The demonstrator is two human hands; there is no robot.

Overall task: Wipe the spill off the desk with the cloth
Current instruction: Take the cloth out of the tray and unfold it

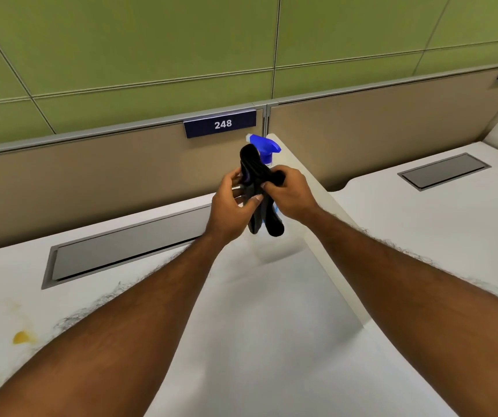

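- Far left on the white desk (pixel 271 326), near its front edge, sits a small yellow spill (pixel 21 337) with faint yellowish smears around it, well apart from both hands.
- Behind it, a grey recessed tray (pixel 115 254) is set into the desk; I cannot tell what it holds.
- At centre, the left hand (pixel 231 203) is curled around the black cloth (pixel 256 188), held up above the desk.
- The right hand (pixel 291 192) pinches the same bunched cloth.
- Just behind the cloth stands a spray bottle (pixel 267 149) with a blue trigger head; its contents are hidden.
- Above it, a sign (pixel 220 124) reads 248.
- A second recessed tray (pixel 443 171) lies far right.
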